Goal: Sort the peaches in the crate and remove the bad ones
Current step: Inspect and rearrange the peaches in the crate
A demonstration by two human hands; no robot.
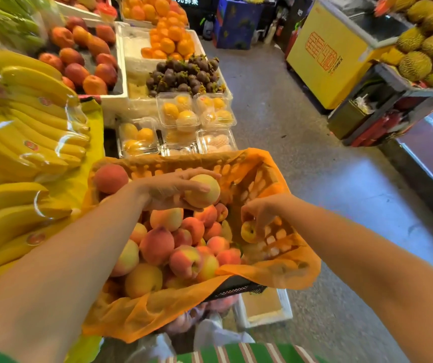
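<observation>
A crate (273, 176) lined with an orange plastic bag holds a heap of several peaches (181, 242), pink, red and yellow. Above the heap my left hand (165, 191) grips a pale yellow peach (205, 191) with fingers and thumb curled round it. By the crate's right wall my right hand (258, 212) pinches a small yellow peach (248, 231) from above. One red peach (110, 178) sits apart at the crate's far left corner.
Bagged bananas (26, 121) lie left of the crate. Clear boxes of yellow fruit (176, 111), mangosteens (184, 74), oranges and nectarines fill the stall behind. A yellow freezer (333, 56) and durians (430, 40) stand across the concrete aisle. White bags (218, 331) lie below the crate.
</observation>
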